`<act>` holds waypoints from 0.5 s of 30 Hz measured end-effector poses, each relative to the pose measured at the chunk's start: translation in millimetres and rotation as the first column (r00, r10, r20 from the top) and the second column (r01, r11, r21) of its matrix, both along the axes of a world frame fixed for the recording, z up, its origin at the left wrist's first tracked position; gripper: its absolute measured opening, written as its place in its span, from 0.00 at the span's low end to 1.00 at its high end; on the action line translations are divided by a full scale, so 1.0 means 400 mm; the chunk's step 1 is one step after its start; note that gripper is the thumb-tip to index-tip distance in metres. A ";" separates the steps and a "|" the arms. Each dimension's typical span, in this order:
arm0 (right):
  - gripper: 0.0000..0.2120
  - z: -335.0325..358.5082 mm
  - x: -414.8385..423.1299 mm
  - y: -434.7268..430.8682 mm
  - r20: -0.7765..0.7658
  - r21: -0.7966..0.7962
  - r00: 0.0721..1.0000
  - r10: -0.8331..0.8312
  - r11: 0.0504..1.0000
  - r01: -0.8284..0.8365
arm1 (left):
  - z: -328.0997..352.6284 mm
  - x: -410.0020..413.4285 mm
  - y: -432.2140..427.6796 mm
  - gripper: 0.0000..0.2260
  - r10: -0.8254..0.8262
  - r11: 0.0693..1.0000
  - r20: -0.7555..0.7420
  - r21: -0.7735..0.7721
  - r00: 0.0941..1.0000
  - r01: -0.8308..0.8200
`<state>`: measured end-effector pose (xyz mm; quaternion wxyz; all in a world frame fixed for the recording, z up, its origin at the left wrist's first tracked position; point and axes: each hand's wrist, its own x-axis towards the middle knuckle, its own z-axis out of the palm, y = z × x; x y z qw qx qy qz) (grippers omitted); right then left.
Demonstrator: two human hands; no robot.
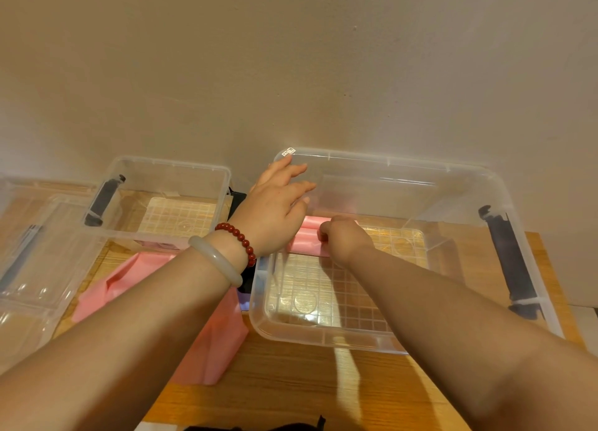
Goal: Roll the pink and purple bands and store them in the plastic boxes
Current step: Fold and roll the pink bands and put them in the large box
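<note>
1. The right hand (344,238) has its fingers curled tight onto a rolled pink band (305,244). This roll lies on the floor of the large clear plastic box (323,336), at the centre of the frame, close to the box's left wall.
2. A second pink roll (312,221) lies against it on the far side. Both long axes run left to right across the frame.
3. The left hand (275,210) is at the box's upper-left corner, fingers straight and spread, holding nothing. Contact with the wall cannot be confirmed.
4. Governing relation: the gripped roll extends leftward from the right hand, and its free end lies beneath the left hand.
5. Judgement: the roll appears seated. It may unwind when let go, and the left hand is the nearer one to steady it.
6. Outstanding: flat pink bands (213,340) lie on the wooden table (291,382), lower centre-left. A small clear plastic box (223,184) stands upper left.
</note>
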<state>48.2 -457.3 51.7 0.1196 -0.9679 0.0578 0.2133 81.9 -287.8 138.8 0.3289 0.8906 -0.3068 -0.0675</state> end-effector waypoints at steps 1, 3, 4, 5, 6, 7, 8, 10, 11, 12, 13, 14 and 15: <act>0.14 0.000 0.001 0.000 -0.008 0.007 1.000 -0.008 1.000 0.008 | 0.001 0.000 0.000 0.16 0.000 1.000 0.000 0.003 1.000 0.000; 0.14 -0.002 0.004 -0.001 -0.018 0.027 0.999 -0.033 0.999 0.034 | 0.002 -0.001 0.000 0.16 -0.001 1.000 0.001 0.007 1.000 0.001; 0.13 -0.003 0.005 -0.001 -0.023 0.037 0.999 -0.048 0.998 0.049 | 0.002 -0.002 -0.001 0.16 -0.002 1.000 0.001 0.008 1.000 0.002; 0.13 -0.004 0.005 -0.001 -0.025 0.043 0.998 -0.059 0.997 0.060 | 0.003 -0.002 -0.001 0.16 -0.003 1.000 0.000 0.009 1.000 0.003; 0.14 -0.006 0.005 -0.001 -0.028 0.046 0.997 -0.066 0.997 0.067 | 0.003 -0.002 -0.001 0.16 -0.002 1.000 -0.002 0.009 1.000 0.002; 0.14 -0.007 0.005 -0.001 -0.030 0.048 0.997 -0.072 0.996 0.073 | 0.004 -0.002 -0.001 0.16 -0.002 1.000 -0.003 0.010 1.000 0.002; 0.14 -0.008 0.005 0.000 -0.034 0.052 0.996 -0.080 0.995 0.081 | 0.004 -0.002 -0.001 0.16 0.000 1.000 -0.004 0.011 1.000 0.000; 0.14 -0.006 0.006 -0.001 -0.045 0.061 0.995 -0.092 0.994 0.095 | 0.005 -0.002 -0.001 0.16 0.003 1.000 -0.004 0.008 1.000 -0.003; 0.15 -0.006 0.006 -0.001 -0.051 0.064 0.994 -0.092 0.993 0.095 | 0.005 -0.002 -0.001 0.16 0.005 1.000 -0.005 0.006 1.000 -0.005; 0.15 -0.005 0.007 -0.002 -0.054 0.063 0.995 -0.087 0.994 0.090 | 0.005 -0.002 -0.001 0.16 0.007 1.000 -0.006 0.005 1.000 -0.007; 0.16 -0.005 0.007 -0.002 -0.054 0.060 0.995 -0.081 0.995 0.084 | 0.005 -0.002 -0.001 0.16 0.008 1.000 -0.006 0.005 1.000 -0.008; 0.16 -0.004 0.007 -0.003 -0.051 0.060 0.996 -0.078 0.995 0.081 | 0.005 -0.002 -0.001 0.16 0.009 1.000 -0.005 0.005 1.000 -0.009; 0.16 -0.004 0.008 -0.004 -0.051 0.062 0.996 -0.078 0.995 0.081 | 0.005 -0.002 -0.001 0.16 0.009 1.000 -0.004 0.004 1.000 -0.009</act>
